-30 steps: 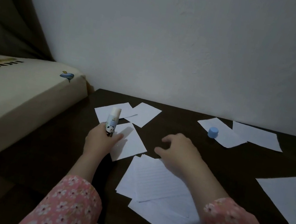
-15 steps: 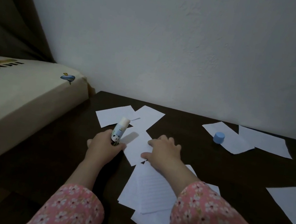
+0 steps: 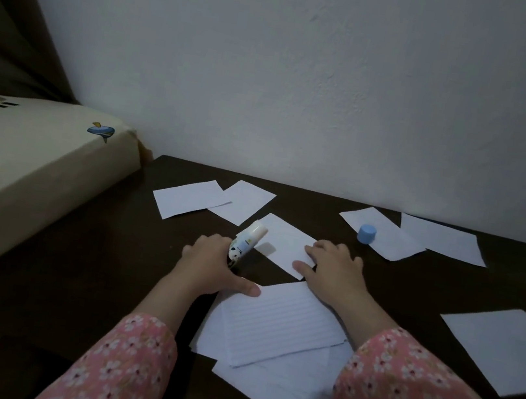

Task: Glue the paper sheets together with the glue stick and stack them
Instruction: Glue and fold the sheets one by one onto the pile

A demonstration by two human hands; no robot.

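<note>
1. Head view. Left hand [image 3: 210, 266] grips the glue stick [image 3: 246, 240] with fingers curled round its lower body; the uncapped white tip points up and away, tilted toward the right. The thumb stretches out to the right and touches the top left corner of the lined sheet [image 3: 280, 325].
2. Right hand [image 3: 332, 271] lies flat, fingers spread and fairly straight, pressing on the near right part of a small white sheet [image 3: 283, 236]. That sheet lies on the dark table [image 3: 92, 259] between the two hands, just beyond the lined sheet.
3. Lined sheet sits on top of a loose pile of white sheets [image 3: 288, 387] at the near edge of the table, between the two forearms; the pile's edges are fanned out, not squared.
4. Blue cap [image 3: 367, 233] stands on a white sheet [image 3: 385, 238] toward the back right, apart from both hands. Another sheet [image 3: 443, 240] overlaps it on the right.
5. Two more sheets [image 3: 213, 200] overlap at the back left, near the wall [image 3: 306, 86].
6. One large sheet [image 3: 505, 348] lies alone at the far right.
7. Both sleeves [image 3: 413, 392] are pink with a flower print.
8. Cream mattress [image 3: 18, 180] with a small blue print butts against the table's left side.
</note>
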